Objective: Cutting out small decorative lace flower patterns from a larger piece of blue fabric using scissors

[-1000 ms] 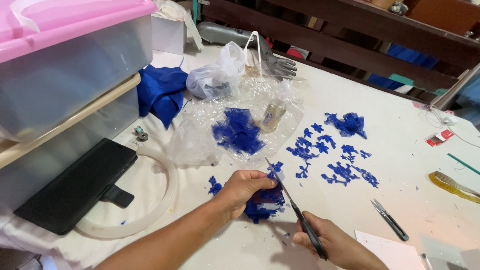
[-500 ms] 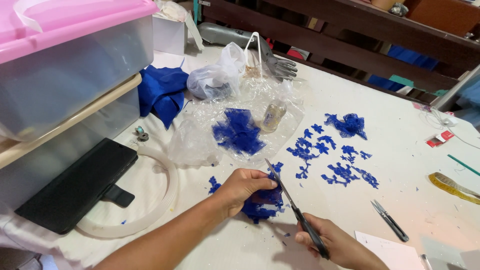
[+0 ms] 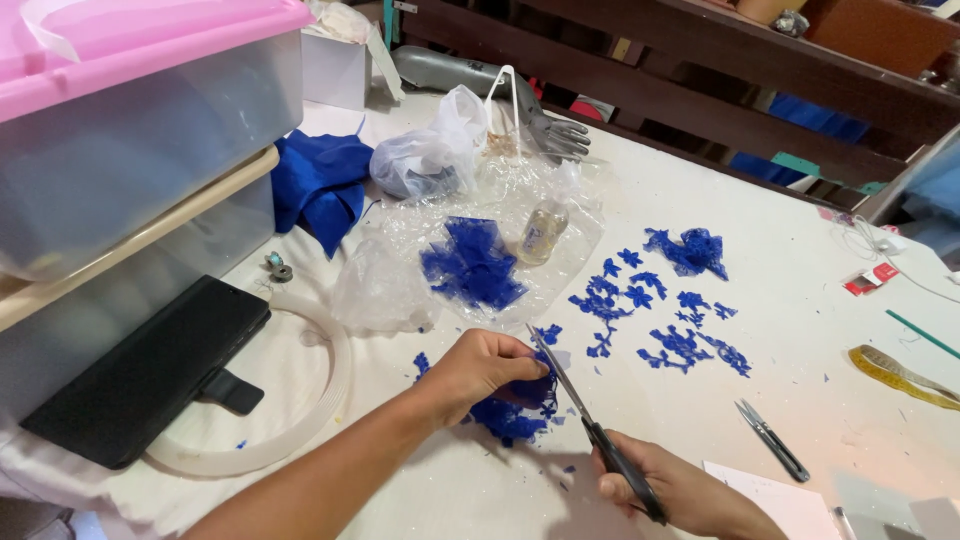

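A clear storage box with a pink lid [image 3: 130, 110] is seen at the far left, with a black flat case [image 3: 150, 370] lying below it inside a white hoop [image 3: 330, 400] on the white table [image 3: 830, 340]. Folded blue fabric [image 3: 320, 185] is placed just beyond. Near the middle, blue lace pieces [image 3: 470, 262] are spread on crumpled clear plastic [image 3: 385, 285] beside a small bottle [image 3: 542, 230]. Lower down, a blue lace scrap [image 3: 510, 415] is pinched in the closed fingers of the left hand [image 3: 480, 365], against the table. Scissors [image 3: 590, 430] are gripped by the right hand [image 3: 680, 495], fingers curled around the black handles, blades at the scrap's edge. Cut blue lace flowers [image 3: 650, 310] are scattered to the right, then small snips [image 3: 772, 440] and a yellow measuring tape [image 3: 900, 375].
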